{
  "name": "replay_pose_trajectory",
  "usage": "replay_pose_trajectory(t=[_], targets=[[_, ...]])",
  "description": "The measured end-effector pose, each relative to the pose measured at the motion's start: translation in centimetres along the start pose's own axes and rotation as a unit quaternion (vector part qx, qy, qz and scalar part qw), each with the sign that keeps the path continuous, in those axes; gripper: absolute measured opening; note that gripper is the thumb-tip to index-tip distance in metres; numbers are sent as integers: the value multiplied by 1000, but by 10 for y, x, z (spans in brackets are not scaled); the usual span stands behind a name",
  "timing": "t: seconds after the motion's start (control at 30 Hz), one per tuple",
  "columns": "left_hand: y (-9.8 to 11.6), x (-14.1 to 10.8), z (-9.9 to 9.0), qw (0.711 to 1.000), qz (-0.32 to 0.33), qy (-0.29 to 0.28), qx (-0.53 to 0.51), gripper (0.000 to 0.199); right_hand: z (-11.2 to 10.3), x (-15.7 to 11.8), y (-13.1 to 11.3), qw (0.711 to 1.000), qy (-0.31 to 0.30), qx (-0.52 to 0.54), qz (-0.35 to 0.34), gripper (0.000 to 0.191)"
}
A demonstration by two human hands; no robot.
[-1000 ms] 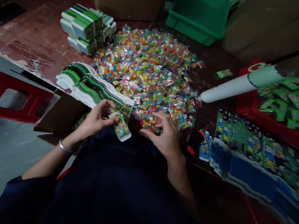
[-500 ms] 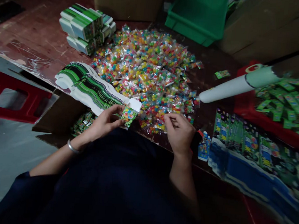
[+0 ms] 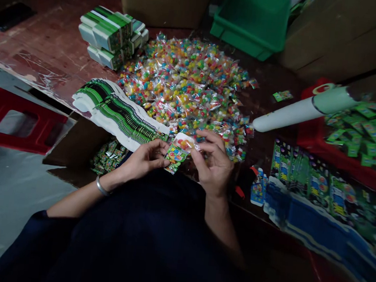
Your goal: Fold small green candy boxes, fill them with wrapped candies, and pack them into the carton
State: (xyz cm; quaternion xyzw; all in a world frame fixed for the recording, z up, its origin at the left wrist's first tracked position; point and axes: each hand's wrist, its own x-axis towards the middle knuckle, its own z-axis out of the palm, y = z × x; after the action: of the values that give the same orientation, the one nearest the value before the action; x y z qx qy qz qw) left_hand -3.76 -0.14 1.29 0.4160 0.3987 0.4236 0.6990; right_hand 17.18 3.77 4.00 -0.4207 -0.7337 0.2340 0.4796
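Note:
My left hand is closed on a small green printed candy box, fingers and thumb gripping its left side. The white flap end of the box faces away from me. Right at that end is a small clear packet of candies, pinched in my right hand. Whether part of the packet is inside the box I cannot tell. Behind both hands lies a large heap of clear candy packets. A fanned row of flat green-and-white cartons reaches close to my left hand.
Banded carton stacks and a green bin stand at the back. A white tube slants in from the right, by a red crate of green packs. Printed sheets lie at right; an open cardboard box sits below the table's left edge.
My right hand has moved left from the heap's front edge to the candy box, a candy packet now visible in its fingers. My left hand and the box have shifted slightly right and nearer me.

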Motion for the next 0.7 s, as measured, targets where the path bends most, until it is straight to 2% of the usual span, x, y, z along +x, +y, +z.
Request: replay_pose_trajectory(t=[0.07, 0.13, 0.3, 0.47, 0.53, 0.6, 0.63, 0.7], targets=[[0, -2, -2, 999, 17, 14, 32, 40, -8, 3, -3, 999, -35, 11, 16, 14], [0, -4, -2, 996, 41, 31, 79, 36, -11, 4, -6, 999, -36, 9, 21, 22], [0, -7, 1, 988, 69, 37, 133, 30, -5, 7, -7, 999, -43, 2, 18, 10], [-1, -8, 6, 987, 77, 45, 137, 29, 3, 7, -5, 993, -115, 27, 12, 13], [0, -8, 6, 987, 74, 54, 131, 29, 4, 3, -5, 992, -98, 66, 45, 8], [-1, -9, 6, 987, 74, 65, 129, 28, 2, -1, -4, 992, -43, 90, 71, 18], [-1, -9, 5, 986, 75, 68, 132, 28, 1, -2, -4, 993, -21, 87, 72, 21], [-3, -9, 5, 984, 83, 71, 142, 28, 0, -2, -2, 997, -11, 48, 51, 12]])
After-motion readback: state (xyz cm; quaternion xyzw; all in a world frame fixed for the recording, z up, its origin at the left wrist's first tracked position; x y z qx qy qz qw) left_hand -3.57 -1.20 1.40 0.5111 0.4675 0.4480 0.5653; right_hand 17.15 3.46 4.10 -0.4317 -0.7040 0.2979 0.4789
